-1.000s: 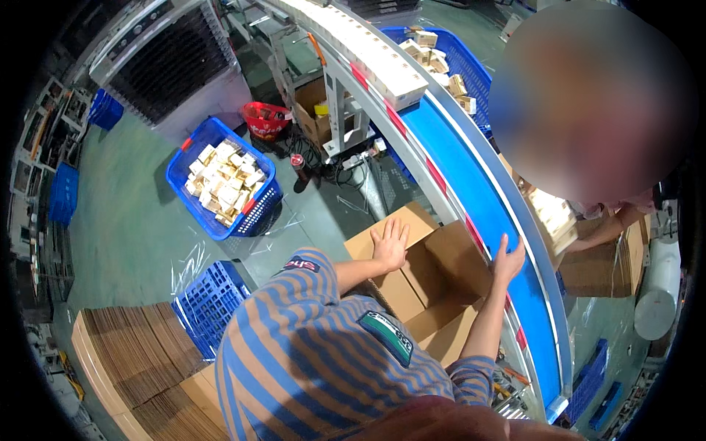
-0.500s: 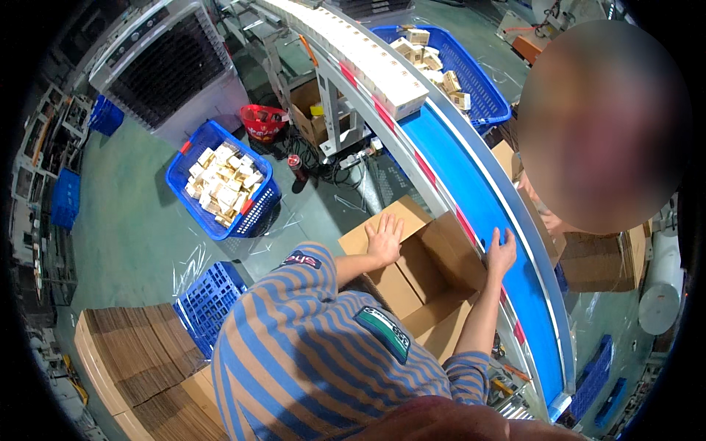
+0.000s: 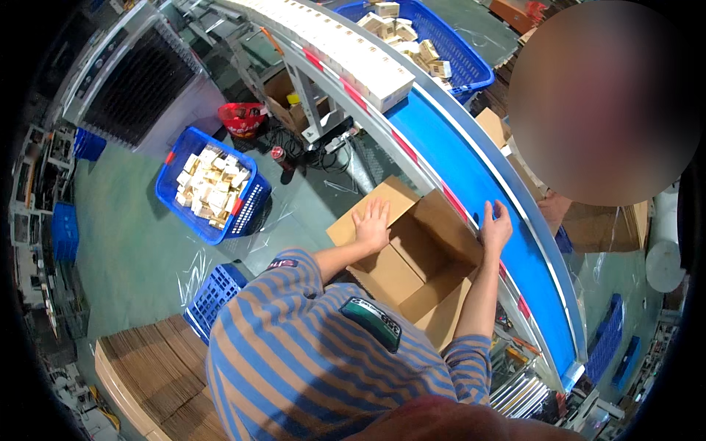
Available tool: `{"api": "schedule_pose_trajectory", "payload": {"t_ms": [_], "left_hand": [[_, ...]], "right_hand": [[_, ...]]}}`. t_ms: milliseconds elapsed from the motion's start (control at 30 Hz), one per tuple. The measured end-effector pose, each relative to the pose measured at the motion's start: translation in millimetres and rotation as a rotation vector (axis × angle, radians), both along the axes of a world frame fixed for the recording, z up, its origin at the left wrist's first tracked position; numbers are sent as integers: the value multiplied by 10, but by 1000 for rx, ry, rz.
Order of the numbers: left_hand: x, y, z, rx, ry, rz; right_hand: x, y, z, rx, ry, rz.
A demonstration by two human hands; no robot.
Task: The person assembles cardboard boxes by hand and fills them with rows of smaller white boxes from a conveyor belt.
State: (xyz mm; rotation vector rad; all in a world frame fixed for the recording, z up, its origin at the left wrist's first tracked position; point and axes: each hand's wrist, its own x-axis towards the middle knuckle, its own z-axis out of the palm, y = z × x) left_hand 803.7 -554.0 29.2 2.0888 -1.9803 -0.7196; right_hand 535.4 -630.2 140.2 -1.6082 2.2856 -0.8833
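An open brown cardboard carton point(image 3: 426, 253) stands in front of me, beside the conveyor's near rail, with its flaps folded out. My left hand point(image 3: 373, 224) lies flat on the carton's far left flap, fingers spread. Over the near edge of the blue conveyor belt point(image 3: 471, 173) is my right hand point(image 3: 496, 226), its fingers apart and slightly bent, with nothing visible in it. That hand is close to the carton's right upper edge; whether it touches the edge I cannot tell. Farther up the belt, a tightly packed row of small white boxes point(image 3: 353, 59) ends short of my right hand.
A blue basket point(image 3: 254, 202) of small boxes stands on the floor at the left. Another blue basket point(image 3: 478, 73) sits beyond the conveyor. Flattened cartons point(image 3: 158, 367) are stacked at lower left. Across the belt is another person, near more cardboard point(image 3: 610, 228).
The whole view has shifted and turned slightly. My left hand stays on the flap. The fingers of my right hand have bent a little more above the belt edge.
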Motion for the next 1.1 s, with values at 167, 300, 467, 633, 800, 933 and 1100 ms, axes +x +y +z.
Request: {"api": "schedule_pose_trajectory", "payload": {"t_ms": [167, 300, 467, 633, 800, 933, 1100], "left_hand": [[400, -792, 548, -508, 103, -40], [1119, -2392, 1189, -995, 14, 87], [1779, -3329, 1608, -425, -362, 179], [1671, -3517, 1694, -339, -341, -35], [1319, -3625, 1712, 164, 210, -290], [272, -2895, 1481, 262, 553, -564], [-150, -2266, 1607, 200, 889, -481]], "right_hand": [[8, -14, 6, 29, -26, -6], [37, -36, 66, 52, -18, -15], [69, -28, 70, 66, -45, -43], [110, 7, 81, 38, -70, -76], [66, -116, -35, 72, -382, -54], [525, -493, 202, 231, -270, -80], [39, -56, 448, -70, -647, -30]]}}
